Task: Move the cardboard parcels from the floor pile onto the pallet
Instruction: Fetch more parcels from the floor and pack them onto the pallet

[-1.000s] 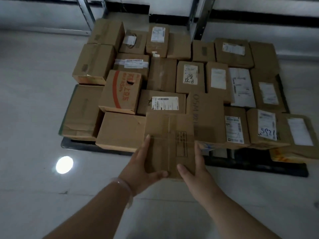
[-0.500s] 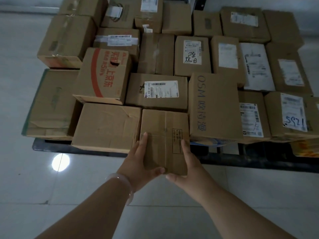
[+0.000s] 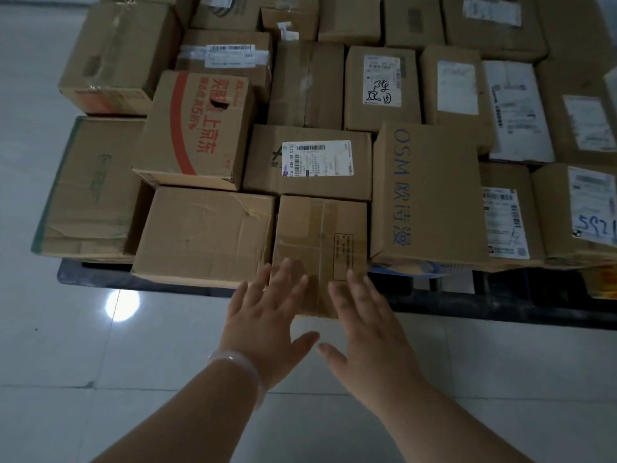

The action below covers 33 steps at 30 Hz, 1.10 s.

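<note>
**Open hands over a small parcel at the pallet's near edge**

Your left hand (image 3: pixel 267 315) and right hand (image 3: pixel 364 325) sit side by side at lower centre of the frame, palms down, fingers straight and spread, gripping nothing. Their fingertips overlap the near end of a small brown cardboard parcel with a taped seam and a printed black box outline (image 3: pixel 320 238); whether they press on it cannot be told. A pale translucent bangle (image 3: pixel 243 372) circles your left wrist.

The small parcel lies flat on the front edge of the black pallet (image 3: pixel 500 302), its near end overhanging slightly. It fits between a plain creased brown carton (image 3: pixel 203 235) on its left and a taller brown carton printed "OSM" in blue (image 3: pixel 427 195) on its right, touching or nearly touching both. Directly above it in the frame lies a brown carton bearing a white barcode label (image 3: pixel 307 162). Farther up and left, a brown carton with red printing and a torn hole (image 3: pixel 197 128) rests tilted on its neighbours, beside a green-edged brown carton (image 3: pixel 90 188) at the left margin. More labelled cartons fill the pallet to the top and right edges.

Glossy pale floor tiles (image 3: pixel 66 345) surround the pallet, with a round bright reflection (image 3: pixel 122 305) at lower left.
</note>
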Motion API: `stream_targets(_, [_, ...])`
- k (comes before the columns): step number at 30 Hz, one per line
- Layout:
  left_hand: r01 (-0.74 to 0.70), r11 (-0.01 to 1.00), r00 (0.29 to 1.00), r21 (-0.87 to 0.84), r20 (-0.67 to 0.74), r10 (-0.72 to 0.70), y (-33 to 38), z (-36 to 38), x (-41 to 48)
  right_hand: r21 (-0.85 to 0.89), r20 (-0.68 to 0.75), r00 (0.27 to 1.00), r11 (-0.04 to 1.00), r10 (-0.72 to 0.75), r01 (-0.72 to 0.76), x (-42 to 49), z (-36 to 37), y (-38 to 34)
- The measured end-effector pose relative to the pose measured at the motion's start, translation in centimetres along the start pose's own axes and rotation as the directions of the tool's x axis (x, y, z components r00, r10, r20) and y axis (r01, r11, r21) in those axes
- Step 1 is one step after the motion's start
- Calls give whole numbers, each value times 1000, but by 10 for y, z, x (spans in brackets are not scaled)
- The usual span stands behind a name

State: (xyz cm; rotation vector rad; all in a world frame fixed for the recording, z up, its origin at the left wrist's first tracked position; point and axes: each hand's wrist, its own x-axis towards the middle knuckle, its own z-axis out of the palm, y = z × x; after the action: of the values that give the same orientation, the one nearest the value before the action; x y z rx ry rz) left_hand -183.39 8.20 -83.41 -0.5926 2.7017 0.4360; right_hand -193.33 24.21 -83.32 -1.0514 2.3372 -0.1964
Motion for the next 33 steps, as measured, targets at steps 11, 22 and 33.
stream_targets(11, [-14,984,976,178,215,-25,2,-22,14,-142,111,994,990,17,-1,2,-14,2])
stream_targets(22, [-198,956,977,216,126,174,92,-125,-28,-31,-74,985,987,153,-155,-122,-107,14])
stream_targets(33, [-609,713,793,347,234,563,278,-196,-124,227,-211,798,822,565,-522,-346,-156,17])
